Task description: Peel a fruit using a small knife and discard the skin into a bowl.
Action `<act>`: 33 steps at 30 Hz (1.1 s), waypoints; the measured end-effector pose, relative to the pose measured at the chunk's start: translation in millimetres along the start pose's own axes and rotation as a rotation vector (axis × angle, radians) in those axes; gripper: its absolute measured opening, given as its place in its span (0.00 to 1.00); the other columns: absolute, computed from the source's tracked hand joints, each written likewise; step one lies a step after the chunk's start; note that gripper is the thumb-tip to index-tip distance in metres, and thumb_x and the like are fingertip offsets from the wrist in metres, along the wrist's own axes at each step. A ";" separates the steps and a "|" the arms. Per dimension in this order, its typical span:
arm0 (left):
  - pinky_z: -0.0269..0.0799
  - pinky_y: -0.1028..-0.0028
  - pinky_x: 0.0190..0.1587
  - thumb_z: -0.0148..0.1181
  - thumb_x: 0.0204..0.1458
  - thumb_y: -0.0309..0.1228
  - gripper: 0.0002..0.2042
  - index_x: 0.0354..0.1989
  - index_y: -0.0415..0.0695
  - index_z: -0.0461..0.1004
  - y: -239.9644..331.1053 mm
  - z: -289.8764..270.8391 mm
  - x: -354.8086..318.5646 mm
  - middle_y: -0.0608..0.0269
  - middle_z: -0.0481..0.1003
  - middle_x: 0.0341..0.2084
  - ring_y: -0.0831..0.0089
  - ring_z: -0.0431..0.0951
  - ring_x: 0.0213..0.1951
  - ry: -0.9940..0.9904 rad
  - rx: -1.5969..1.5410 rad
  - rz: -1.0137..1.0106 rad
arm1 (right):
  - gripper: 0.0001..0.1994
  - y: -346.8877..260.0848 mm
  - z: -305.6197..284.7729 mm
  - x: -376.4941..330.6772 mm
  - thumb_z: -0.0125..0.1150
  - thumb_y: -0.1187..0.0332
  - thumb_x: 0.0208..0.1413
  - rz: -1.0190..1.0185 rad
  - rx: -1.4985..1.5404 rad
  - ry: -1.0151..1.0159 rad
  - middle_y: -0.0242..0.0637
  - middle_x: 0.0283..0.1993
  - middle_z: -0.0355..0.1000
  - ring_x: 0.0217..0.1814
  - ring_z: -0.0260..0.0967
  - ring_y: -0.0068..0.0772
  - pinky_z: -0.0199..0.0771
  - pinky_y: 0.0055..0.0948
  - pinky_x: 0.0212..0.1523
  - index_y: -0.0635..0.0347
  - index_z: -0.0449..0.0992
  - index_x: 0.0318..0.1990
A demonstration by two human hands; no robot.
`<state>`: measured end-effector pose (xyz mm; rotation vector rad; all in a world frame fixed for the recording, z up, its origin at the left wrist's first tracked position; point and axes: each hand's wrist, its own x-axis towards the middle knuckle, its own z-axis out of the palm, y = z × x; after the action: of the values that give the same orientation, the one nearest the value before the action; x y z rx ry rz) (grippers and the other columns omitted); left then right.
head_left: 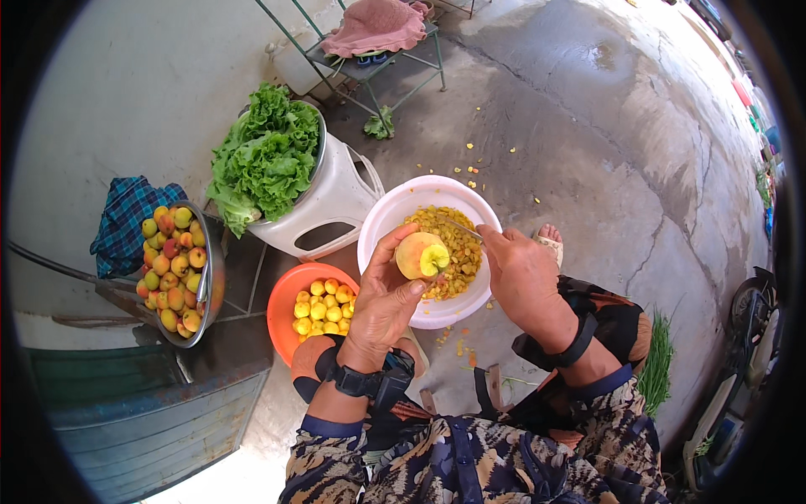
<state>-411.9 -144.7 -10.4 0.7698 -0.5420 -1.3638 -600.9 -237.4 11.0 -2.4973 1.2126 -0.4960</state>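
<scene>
My left hand [379, 312] is closed around a yellow-red peach [411, 254], its skin cut away at the end facing right. My right hand [522, 273] grips a knife [458, 225]; its thin blade points up and left, apart from the peach. Both hands are above a pale pink basin [388, 200] holding many yellow peelings [467, 270]. Left of it, an orange basin [282, 304] contains several peeled yellow peaches [326, 309]. Farther left, unpeeled peaches [175, 267] fill a metal bowl [217, 281].
Leafy lettuce [267, 155] fills a basin on a white plastic stool [336, 197]. Behind stands a green metal rack [361, 71] with a pink cloth [378, 29]. A plaid cloth [122, 227] lies beside the peach bowl. Green stalks [658, 365] and a motorbike [743, 336] are at right.
</scene>
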 end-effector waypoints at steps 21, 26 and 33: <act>0.78 0.67 0.60 0.72 0.52 0.34 0.33 0.64 0.40 0.62 -1.1 -12.2 -1.4 0.56 0.73 0.56 0.66 0.78 0.56 0.093 -0.045 -0.059 | 0.28 -12.9 -6.7 1.5 0.61 0.68 0.42 -0.653 0.048 0.342 0.37 0.36 0.68 0.34 0.68 0.36 0.70 0.32 0.32 0.66 0.78 0.56; 0.82 0.68 0.52 0.68 0.55 0.24 0.29 0.64 0.41 0.63 1.6 -7.7 -2.5 0.57 0.74 0.54 0.67 0.79 0.53 0.087 -0.174 -0.142 | 0.28 -11.7 -6.0 0.9 0.61 0.68 0.42 -0.645 0.020 0.330 0.36 0.36 0.68 0.34 0.68 0.35 0.70 0.32 0.32 0.66 0.78 0.56; 0.83 0.67 0.49 0.65 0.58 0.25 0.26 0.64 0.41 0.63 2.9 -6.4 -3.0 0.57 0.74 0.52 0.69 0.80 0.49 0.109 -0.157 -0.159 | 0.27 -9.7 -5.4 2.5 0.61 0.69 0.41 -0.603 0.025 0.357 0.35 0.36 0.70 0.32 0.69 0.34 0.70 0.32 0.28 0.68 0.79 0.53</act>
<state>-405.7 -140.5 -12.0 0.7659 -0.2890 -1.4822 -595.2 -234.4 20.3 -2.8079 0.5103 -1.1313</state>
